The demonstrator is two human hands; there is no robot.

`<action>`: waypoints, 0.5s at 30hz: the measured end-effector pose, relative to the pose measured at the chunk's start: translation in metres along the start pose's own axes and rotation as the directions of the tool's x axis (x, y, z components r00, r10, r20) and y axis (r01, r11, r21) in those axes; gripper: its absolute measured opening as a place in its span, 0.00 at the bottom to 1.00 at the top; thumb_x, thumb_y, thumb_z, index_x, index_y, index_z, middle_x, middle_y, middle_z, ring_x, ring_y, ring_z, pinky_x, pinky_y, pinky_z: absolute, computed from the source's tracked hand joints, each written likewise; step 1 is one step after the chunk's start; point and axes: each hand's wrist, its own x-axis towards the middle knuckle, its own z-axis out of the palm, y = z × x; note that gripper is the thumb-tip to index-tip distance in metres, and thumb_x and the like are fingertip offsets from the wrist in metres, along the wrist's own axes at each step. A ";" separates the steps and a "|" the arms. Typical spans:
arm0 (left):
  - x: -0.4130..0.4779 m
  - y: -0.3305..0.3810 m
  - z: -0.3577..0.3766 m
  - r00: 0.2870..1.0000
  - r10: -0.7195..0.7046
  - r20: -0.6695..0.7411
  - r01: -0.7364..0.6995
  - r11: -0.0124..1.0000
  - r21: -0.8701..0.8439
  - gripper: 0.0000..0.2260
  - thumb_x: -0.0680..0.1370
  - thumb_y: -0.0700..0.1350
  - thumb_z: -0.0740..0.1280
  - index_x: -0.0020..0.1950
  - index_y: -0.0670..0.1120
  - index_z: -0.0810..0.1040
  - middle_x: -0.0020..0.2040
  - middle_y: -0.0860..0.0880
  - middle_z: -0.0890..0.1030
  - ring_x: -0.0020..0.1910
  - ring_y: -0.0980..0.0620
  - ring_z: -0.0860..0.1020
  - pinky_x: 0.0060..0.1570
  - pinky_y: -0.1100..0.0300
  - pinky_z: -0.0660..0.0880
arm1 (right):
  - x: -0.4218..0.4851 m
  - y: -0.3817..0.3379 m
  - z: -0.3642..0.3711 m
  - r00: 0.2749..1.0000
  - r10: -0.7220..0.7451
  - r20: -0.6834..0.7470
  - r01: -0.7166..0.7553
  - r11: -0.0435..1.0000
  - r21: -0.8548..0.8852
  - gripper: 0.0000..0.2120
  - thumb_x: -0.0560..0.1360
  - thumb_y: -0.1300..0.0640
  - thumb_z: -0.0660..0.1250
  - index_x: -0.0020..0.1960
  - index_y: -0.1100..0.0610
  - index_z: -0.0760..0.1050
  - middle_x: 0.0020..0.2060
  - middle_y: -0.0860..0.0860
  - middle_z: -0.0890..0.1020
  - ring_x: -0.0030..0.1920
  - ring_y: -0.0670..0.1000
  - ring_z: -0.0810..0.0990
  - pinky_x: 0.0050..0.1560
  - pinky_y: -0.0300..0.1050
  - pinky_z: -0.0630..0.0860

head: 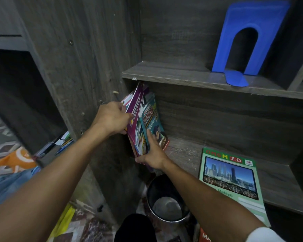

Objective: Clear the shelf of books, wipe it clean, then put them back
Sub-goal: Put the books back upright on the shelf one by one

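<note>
A small stack of books leans against the left wall of the lower shelf point(185, 151), with a purple book point(136, 105) and a teal book point(153, 119) in front. My left hand point(112, 117) grips the stack's left edge near the purple book. My right hand point(151, 154) lies flat on the teal cover, fingers straight, thumb under the stack's lower edge. A green book point(231, 182) lies flat on the same shelf at the right, overhanging the front edge.
A blue bookend point(248, 41) stands on the upper shelf point(173, 74). A metal bin point(166, 198) sits on the floor below my right arm. Loose books and an orange bag point(17, 158) lie on the floor at the left, beside another dark cabinet.
</note>
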 end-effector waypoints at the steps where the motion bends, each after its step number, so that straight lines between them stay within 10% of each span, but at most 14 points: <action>1: -0.007 0.001 -0.005 1.000 0.013 -0.019 -0.013 1.000 0.005 0.06 0.77 0.41 0.68 0.41 0.43 0.75 0.42 0.45 0.82 0.35 0.50 0.83 0.31 0.56 0.82 | -0.005 -0.002 0.000 1.000 0.006 0.015 -0.005 1.000 -0.010 0.62 0.66 0.57 0.80 0.79 0.41 0.34 0.80 0.49 0.42 0.80 0.53 0.45 0.78 0.57 0.52; 10: -0.052 0.011 -0.027 0.994 0.061 -0.089 -0.047 0.988 0.150 0.06 0.76 0.44 0.69 0.43 0.42 0.76 0.40 0.45 0.83 0.31 0.51 0.83 0.34 0.55 0.82 | -0.043 -0.010 0.005 0.998 -0.061 0.035 0.061 0.998 0.007 0.61 0.67 0.52 0.80 0.78 0.39 0.35 0.79 0.49 0.35 0.79 0.53 0.41 0.77 0.54 0.50; 15: -0.071 0.014 -0.031 0.993 0.048 -0.106 -0.030 0.985 0.168 0.07 0.75 0.46 0.70 0.45 0.43 0.76 0.42 0.45 0.83 0.34 0.52 0.84 0.34 0.56 0.82 | -0.058 -0.001 0.008 0.991 -0.130 0.013 0.129 0.989 0.077 0.51 0.67 0.51 0.80 0.80 0.41 0.52 0.80 0.48 0.54 0.78 0.51 0.55 0.77 0.55 0.58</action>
